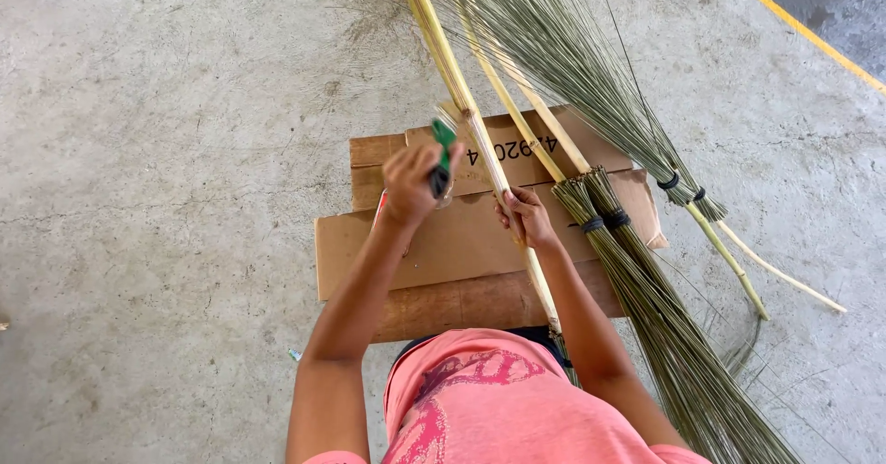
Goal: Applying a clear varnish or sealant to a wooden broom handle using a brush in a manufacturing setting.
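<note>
A pale yellow bamboo stick (pixel 461 104) runs diagonally from the top of the view down toward the person's lap, crossing flattened cardboard. A small tool with a green handle (pixel 443 155) stands upright just left of it, close to the stick.

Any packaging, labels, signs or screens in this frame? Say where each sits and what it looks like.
Flattened cardboard box: on the concrete floor under the person's hands, brown, rectangular, flaps spread.
Dark print: on the box's far panel, seen upside down.
No labels, signs or screens show.
</note>
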